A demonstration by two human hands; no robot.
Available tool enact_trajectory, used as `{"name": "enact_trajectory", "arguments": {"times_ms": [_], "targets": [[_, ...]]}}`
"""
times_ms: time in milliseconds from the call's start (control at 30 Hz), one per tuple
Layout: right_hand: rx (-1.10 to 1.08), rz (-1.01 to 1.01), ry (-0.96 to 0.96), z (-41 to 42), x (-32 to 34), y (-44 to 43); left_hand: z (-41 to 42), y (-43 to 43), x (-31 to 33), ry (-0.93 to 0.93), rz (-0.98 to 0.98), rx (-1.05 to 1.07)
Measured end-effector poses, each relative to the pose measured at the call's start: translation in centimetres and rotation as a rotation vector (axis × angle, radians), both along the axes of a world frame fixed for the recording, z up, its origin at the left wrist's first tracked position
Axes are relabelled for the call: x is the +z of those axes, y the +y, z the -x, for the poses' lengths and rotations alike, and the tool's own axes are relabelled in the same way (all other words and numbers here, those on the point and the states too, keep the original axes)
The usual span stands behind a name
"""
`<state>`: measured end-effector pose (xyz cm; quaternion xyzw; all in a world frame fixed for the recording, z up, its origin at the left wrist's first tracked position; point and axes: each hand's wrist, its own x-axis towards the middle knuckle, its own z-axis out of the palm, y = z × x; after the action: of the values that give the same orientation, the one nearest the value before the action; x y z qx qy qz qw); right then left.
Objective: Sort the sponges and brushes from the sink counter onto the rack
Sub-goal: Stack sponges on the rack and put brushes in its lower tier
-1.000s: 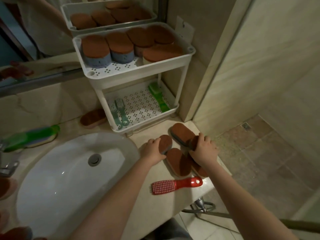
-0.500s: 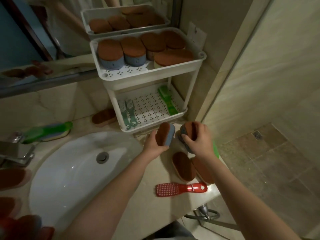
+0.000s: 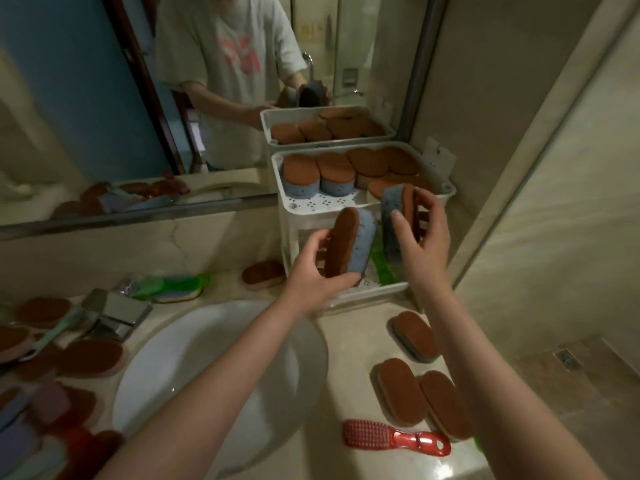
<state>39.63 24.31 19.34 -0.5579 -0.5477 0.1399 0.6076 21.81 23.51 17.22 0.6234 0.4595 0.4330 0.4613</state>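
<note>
Both hands have risen off the bench point(image 3: 346, 344) since half a second back, sponges carried up to the rack point(image 3: 446, 192) front. Left hand point(image 3: 311, 271) grips the first sponge point(image 3: 353, 242) on edge, fingers point(image 3: 317, 239) curled round it, before the lower shelf; right hand point(image 3: 420, 237) pinches the second sponge point(image 3: 398, 216) upright at the top tray's rim. Three loose sponges point(image 3: 414, 336) and a red brush point(image 3: 394, 438) lie on the bench below.

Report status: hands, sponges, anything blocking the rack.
Left hand grips one sponge, right hand grips second sponge, both before rack. Top shelf crowded with sponges. More sponges, red brush on counter.
</note>
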Motion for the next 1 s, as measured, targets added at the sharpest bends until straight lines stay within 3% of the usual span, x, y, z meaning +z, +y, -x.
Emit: {"name": "enact_trajectory", "arguments": {"times_ms": [133,233,433,600,700,833,1000], "targets": [[0.107,-0.073,0.041,2.2,3.8,2.6,2.5,0.9,3.9,-0.051,-0.068,0.038],[0.18,-0.039,-0.037,3.5,5.9,5.1,3.9,1.9,6.1,-0.046,-0.119,0.152],[0.401,0.132,-0.412,4.3,7.2,8.4,6.0,3.3,7.8,-0.029,-0.122,0.268],[0.472,0.258,-0.852,3.7,6.3,8.8,6.2,3.7,7.7,-0.045,-0.099,0.306],[0.54,0.322,-0.816,3.6,5.5,8.7,5.8,3.7,7.7,-0.039,-0.103,0.317],[0.549,0.242,-0.72,3.6,5.5,8.6,5.1,3.8,7.9,-0.024,-0.109,0.297],[0.4,0.088,-0.183,2.4,6.0,8.2,4.4,4.8,8.9,0.088,-0.124,0.214]]}}
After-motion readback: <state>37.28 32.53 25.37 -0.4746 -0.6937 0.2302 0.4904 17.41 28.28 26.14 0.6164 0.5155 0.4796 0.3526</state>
